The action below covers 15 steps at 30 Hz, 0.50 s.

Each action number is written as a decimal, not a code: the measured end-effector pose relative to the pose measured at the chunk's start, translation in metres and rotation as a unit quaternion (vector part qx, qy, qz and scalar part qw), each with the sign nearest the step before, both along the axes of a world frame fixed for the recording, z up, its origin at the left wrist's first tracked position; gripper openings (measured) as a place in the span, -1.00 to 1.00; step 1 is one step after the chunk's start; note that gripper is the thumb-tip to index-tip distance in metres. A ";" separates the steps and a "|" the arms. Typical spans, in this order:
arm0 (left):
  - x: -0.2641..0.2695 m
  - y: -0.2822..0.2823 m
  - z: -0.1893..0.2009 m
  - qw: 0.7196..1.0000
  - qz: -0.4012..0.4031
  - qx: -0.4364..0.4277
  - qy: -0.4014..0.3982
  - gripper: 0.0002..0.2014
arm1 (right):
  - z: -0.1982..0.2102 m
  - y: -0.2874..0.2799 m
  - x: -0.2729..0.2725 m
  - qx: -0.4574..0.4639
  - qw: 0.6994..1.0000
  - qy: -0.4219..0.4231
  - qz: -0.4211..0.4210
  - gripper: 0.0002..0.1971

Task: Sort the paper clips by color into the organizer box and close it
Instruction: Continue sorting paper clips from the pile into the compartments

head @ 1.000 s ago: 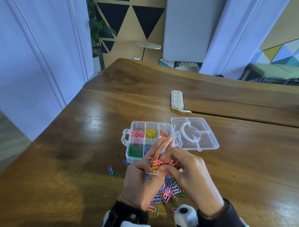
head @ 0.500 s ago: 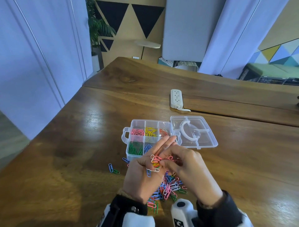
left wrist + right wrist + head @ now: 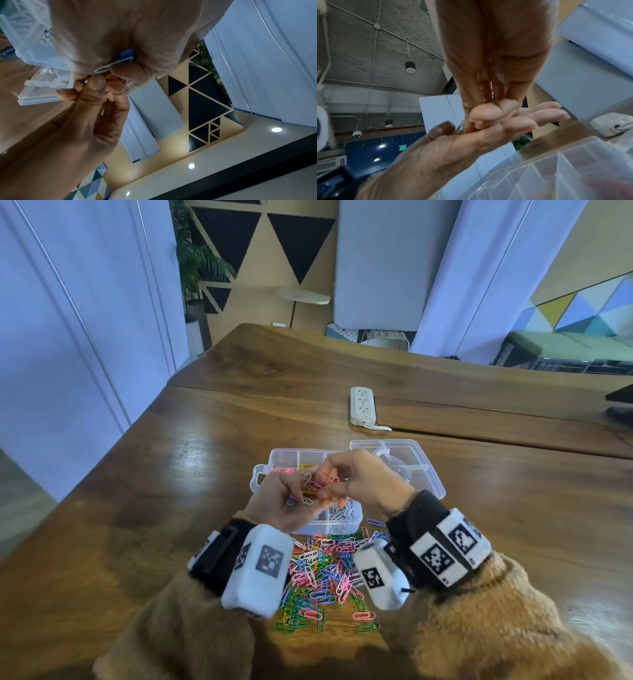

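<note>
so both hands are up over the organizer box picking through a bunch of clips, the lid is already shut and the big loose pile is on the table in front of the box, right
Not quite: the lid is open, lying flat to the right of the organizer box, as the head view shows. The rest holds: the left hand and right hand hold clips over the box, and the loose pile lies on the table in front.

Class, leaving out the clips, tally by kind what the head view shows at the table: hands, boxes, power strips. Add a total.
Hands: 2 (left hand, right hand)
Box: 1
Power strip: 1
Total: 4
</note>
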State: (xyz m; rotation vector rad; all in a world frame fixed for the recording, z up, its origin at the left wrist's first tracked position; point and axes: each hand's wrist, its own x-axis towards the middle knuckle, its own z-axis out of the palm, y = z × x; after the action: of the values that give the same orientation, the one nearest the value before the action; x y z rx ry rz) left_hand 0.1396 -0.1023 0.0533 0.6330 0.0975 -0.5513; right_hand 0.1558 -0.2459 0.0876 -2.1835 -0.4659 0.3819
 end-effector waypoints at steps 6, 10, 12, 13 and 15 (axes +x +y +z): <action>-0.003 0.012 0.003 0.998 -0.047 -0.044 0.006 -0.14 | 0.011 -0.005 0.005 0.031 0.998 0.048 0.037 -0.84; -0.001 0.017 0.004 0.990 -0.084 -0.113 -0.001 -0.10 | 0.017 -0.006 0.006 0.042 0.997 0.057 0.034 -0.89; -0.006 0.017 0.009 0.989 -0.093 -0.116 -0.026 -0.28 | 0.015 -0.003 0.006 0.007 0.999 0.026 0.040 -0.89; -0.008 0.015 0.008 0.991 -0.092 -0.086 -0.040 -0.45 | 0.014 -0.002 0.005 -0.015 0.999 0.004 0.042 -0.88; -0.010 0.012 0.011 0.998 -0.057 -0.013 -0.030 -0.62 | 0.012 0.003 0.002 -0.048 0.998 -0.025 0.041 -0.87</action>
State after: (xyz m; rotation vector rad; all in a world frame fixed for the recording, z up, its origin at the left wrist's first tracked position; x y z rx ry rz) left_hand 0.1296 -0.0906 0.0644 0.6313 -0.0017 -0.6428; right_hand 0.1578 -0.2433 0.0995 -2.2772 -0.5762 0.4012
